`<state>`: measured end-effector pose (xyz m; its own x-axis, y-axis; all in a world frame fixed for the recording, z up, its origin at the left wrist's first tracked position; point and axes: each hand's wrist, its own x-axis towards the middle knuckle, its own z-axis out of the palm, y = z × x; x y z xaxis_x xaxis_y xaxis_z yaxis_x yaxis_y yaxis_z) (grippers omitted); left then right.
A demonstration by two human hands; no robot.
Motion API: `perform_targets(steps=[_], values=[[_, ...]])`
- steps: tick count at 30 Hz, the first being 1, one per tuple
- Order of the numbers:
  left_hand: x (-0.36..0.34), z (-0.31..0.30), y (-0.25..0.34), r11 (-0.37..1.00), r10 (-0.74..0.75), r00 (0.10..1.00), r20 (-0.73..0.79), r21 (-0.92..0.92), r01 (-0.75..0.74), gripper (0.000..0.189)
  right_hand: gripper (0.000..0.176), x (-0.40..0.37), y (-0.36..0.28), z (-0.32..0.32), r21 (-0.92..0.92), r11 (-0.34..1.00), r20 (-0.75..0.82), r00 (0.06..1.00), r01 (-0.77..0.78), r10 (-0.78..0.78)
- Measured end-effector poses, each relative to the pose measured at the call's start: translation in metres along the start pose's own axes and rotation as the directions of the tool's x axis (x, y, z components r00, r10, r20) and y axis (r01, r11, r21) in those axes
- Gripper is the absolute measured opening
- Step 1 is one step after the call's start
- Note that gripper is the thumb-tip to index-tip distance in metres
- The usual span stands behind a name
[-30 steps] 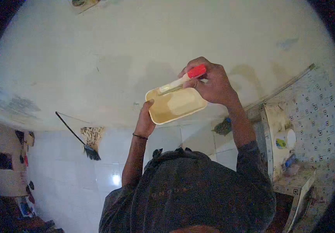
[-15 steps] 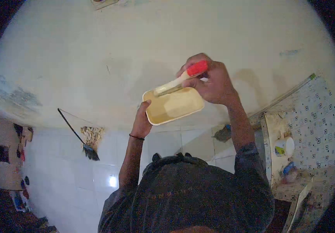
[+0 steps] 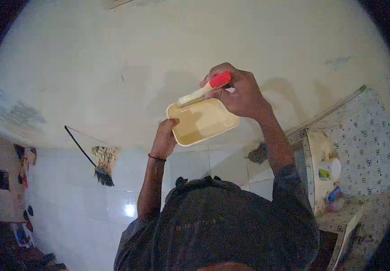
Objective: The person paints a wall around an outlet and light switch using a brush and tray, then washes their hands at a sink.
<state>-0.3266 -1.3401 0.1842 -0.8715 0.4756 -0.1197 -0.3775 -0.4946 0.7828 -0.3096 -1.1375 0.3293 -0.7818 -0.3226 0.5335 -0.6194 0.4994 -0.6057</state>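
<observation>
A broad, cream-painted wall (image 3: pixel 181 45), scuffed in grey at its left, filled the upper view, and below it spread a floor of glossy white square tiles (image 3: pixel 82 194). To the right rose a pale tiled surface patterned with small dark squares (image 3: pixel 366 149). The person's dark grey cloth shirt (image 3: pixel 231 221) took up the lower middle. A black broom with a thin, straight handle (image 3: pixel 102 175) leaned at a slant on the left. In front of the wall, between the two hands, was a shallow, pale yellow rectangular tray with rounded corners (image 3: pixel 204 124), tilted so its inside showed (whether the darker patch in it was liquid or shadow, I could not tell). The right hand (image 3: pixel 242 92) was closed in a pinch, thumb against fingers, on a slim cream brush with a red end (image 3: pixel 207 88); its pale tip lay at the tray's upper left rim, contact unclear. The left hand (image 3: pixel 164 137) gripped the tray's left end, thumb over the rim, fingers hidden. A round white tub (image 3: pixel 330 169) stood at the right, and a thin dark band (image 3: pixel 157 157) circled the left wrist.
</observation>
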Motion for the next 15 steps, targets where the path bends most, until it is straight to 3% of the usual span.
perform_targets(steps=[2, 9, 11, 15], values=[[-0.002, -0.002, -0.002, 1.0, -0.003, 1.0, -0.001, 0.014, 0.003, 0.041, 0.025, -0.003, 0.001, 0.001, 0.093, 0.996, -0.028, 1.0, 0.009, -0.006], [-0.005, -0.008, -0.005, 1.0, 0.012, 1.0, -0.019, -0.022, -0.013, 0.044, 0.027, -0.001, 0.0, 0.006, 0.035, 0.999, -0.01, 0.999, 0.04, -0.04], [-0.005, -0.014, -0.005, 1.0, 0.01, 0.999, -0.035, -0.015, -0.01, 0.045, 0.028, 0.004, -0.001, 0.008, 0.141, 0.983, -0.005, 0.993, -0.117, 0.119], [-0.012, -0.025, -0.005, 0.999, -0.022, 0.998, -0.051, 0.026, 0.024, 0.047, 0.025, 0.02, -0.001, 0.009, 0.062, 0.998, -0.073, 0.997, 0.014, -0.01]])
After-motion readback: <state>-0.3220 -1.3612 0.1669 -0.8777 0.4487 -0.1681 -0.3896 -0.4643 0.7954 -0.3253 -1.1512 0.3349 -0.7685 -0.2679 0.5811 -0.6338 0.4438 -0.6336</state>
